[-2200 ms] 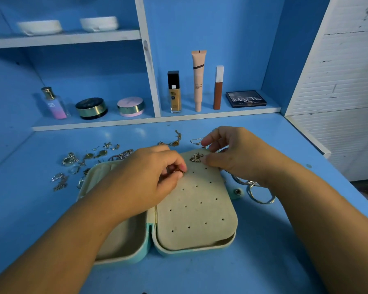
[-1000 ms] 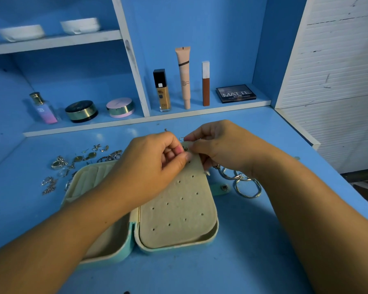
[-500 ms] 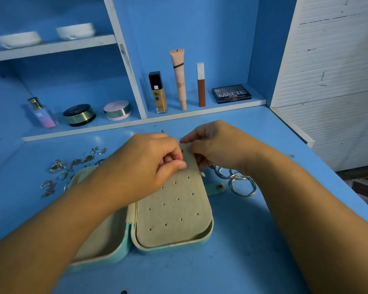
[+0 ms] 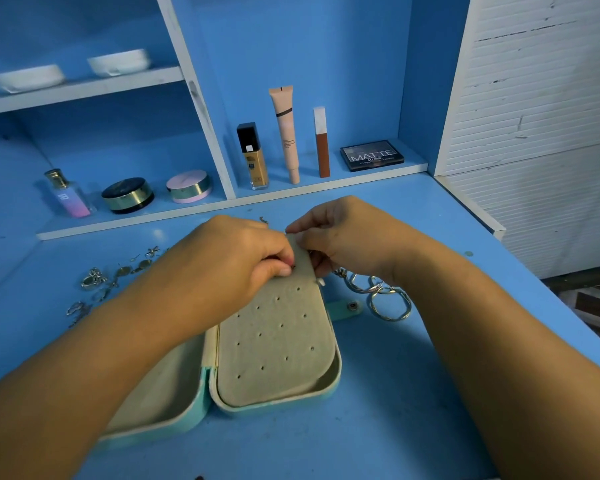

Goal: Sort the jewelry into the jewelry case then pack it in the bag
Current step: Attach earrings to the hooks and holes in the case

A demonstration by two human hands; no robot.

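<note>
Head view looks down on a blue desk [image 4: 395, 393] where a mint jewelry case [image 4: 278, 405] lies open flat, both halves lined in beige. In its right half sits a beige pad [image 4: 278, 344] dotted with small holes, its far end lifted clear of the case. The right hand [image 4: 347, 237] pinches that raised far end, fingers curled behind it. The left hand [image 4: 236, 268] meets it from the other side, fingers curled and thumb pressed on the pad's face near the top; whether a small piece sits between those fingertips cannot be told. The left forearm crosses over the case's left half. Loose jewelry [image 4: 94, 280] lies scattered on the desk left of the case, and several silver hoops [image 4: 390, 303] lie just right of it, beside the case's snap tab [image 4: 347, 308]. On the shelf behind stand a perfume bottle [image 4: 68, 195], two round compacts [image 4: 127, 195], a foundation bottle [image 4: 253, 155], two tubes [image 4: 286, 133] and a flat palette [image 4: 371, 154].
</note>
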